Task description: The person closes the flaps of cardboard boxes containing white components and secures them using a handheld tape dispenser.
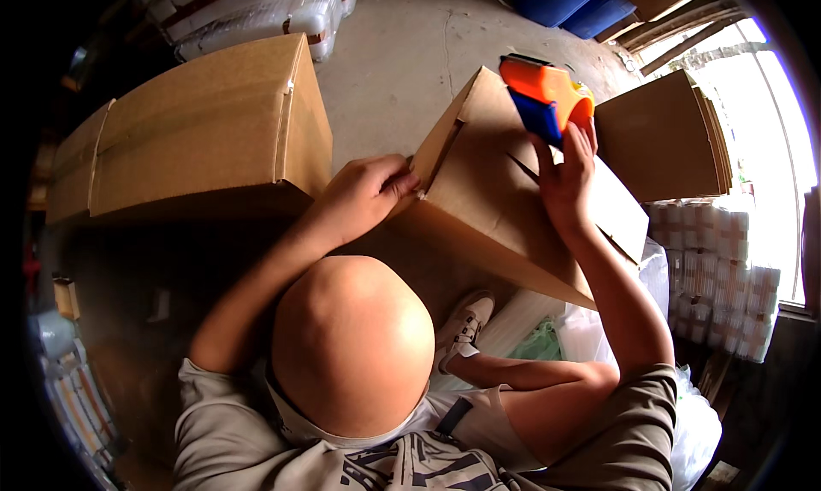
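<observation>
My right hand (pixel 567 176) grips an orange and blue packing tape dispenser (pixel 539 90) above the far part of a cardboard box (pixel 487 189). The dispenser is slightly blurred, and its blade end faces away from me. That box sits tilted in front of my legs, with an open gap showing along its left flap (pixel 442 141). At the box's near left corner, the curled fingers of my left hand (pixel 378 176) hold the edge; the fingertips are partly hidden.
A long cardboard box (pixel 199 119) stands at left. Flattened cardboard sheets (pixel 660 138) and wrapped bundles (pixel 712 260) are stacked at right. Plastic-wrapped packs (pixel 269 22) and blue barrels (pixel 558 0) stand farther off on the concrete floor (pixel 397 74). Plastic bags (pixel 693 420) lie beside me.
</observation>
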Motion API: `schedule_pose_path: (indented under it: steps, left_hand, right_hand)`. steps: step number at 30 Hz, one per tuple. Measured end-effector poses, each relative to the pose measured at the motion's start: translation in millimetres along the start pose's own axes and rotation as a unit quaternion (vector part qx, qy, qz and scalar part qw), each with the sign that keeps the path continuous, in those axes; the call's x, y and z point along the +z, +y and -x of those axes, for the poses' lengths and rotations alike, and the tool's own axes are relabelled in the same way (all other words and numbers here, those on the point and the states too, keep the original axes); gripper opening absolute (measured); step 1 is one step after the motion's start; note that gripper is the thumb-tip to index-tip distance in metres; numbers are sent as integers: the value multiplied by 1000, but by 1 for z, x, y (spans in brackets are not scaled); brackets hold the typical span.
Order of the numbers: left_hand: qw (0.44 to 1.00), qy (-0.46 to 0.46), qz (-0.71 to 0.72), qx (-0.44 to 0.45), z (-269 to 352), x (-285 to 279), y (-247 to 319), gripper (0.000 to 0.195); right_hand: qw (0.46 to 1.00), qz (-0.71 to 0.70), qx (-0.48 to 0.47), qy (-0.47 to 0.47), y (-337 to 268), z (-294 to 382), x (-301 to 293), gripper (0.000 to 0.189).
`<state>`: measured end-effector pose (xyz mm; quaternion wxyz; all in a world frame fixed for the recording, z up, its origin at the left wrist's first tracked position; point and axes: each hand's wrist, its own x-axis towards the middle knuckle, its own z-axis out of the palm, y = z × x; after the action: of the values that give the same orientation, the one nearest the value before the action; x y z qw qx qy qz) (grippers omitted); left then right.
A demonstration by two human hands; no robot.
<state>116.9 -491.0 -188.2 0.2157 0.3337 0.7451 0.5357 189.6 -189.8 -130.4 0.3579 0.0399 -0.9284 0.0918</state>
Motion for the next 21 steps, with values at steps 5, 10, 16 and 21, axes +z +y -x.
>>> schedule_pose_path:
  steps: [5,10,16,21]
  left_hand:
    - [972,-134,147,-123,3,-16,15,30]
    - [904,-282,320,-30,14,-32,23,30]
    - [969,-154,-163,107,71,-41,-51,20]
    - [987,-89,-89,99,-5,-69,66,29]
  right_hand:
    - [999,8,-28,28,-5,2,9,28]
    - [1000,27,-3,-5,2,3,3,29]
    - [1000,-8,-27,-9,2,1,8,37]
    - [996,-38,-55,-53,0,4,-7,30]
